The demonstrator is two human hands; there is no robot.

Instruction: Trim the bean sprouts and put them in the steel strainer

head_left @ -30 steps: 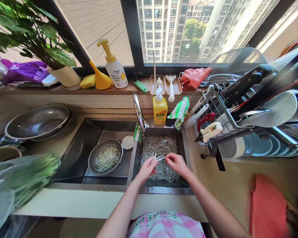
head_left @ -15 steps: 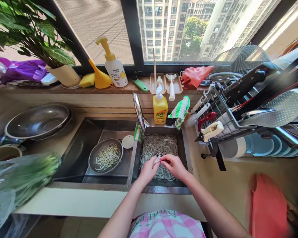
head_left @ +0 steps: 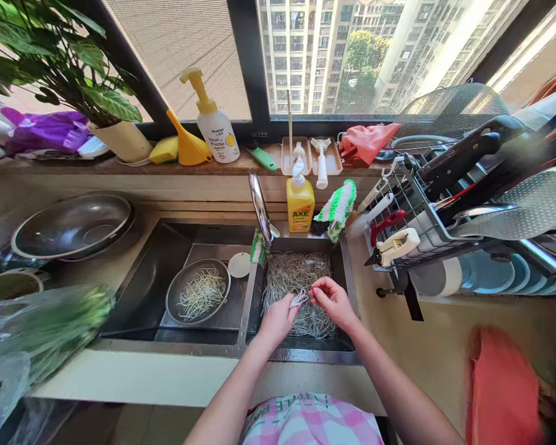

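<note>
My left hand (head_left: pixel 278 320) is closed around a small bunch of thin white sprouts (head_left: pixel 299 299), whose ends stick out past the fingertips. Just right of it, my right hand (head_left: pixel 332 301) has its thumb and fingertips pinched together; anything between them is too small to make out. Both hands are above the right sink basin, where a mass of long, pale, thin sprouts (head_left: pixel 285 272) covers the bottom. In the left basin (head_left: pixel 141 290) a round pan (head_left: pixel 170 304) holds a smaller heap of shorter, yellowish-white sprouts (head_left: pixel 202 293).
A faucet (head_left: pixel 259 207) stands behind the divider, with a yellow soap bottle (head_left: pixel 300 207) to its right. A dish rack (head_left: pixel 426 216) with knives and utensils is on the right. Bagged greens (head_left: pixel 69 327) and a large metal bowl (head_left: pixel 74 225) sit left.
My right hand has moved away from the left hand, to the right and slightly upward, opening a small gap. The left hand keeps hold of the white sprouts.
</note>
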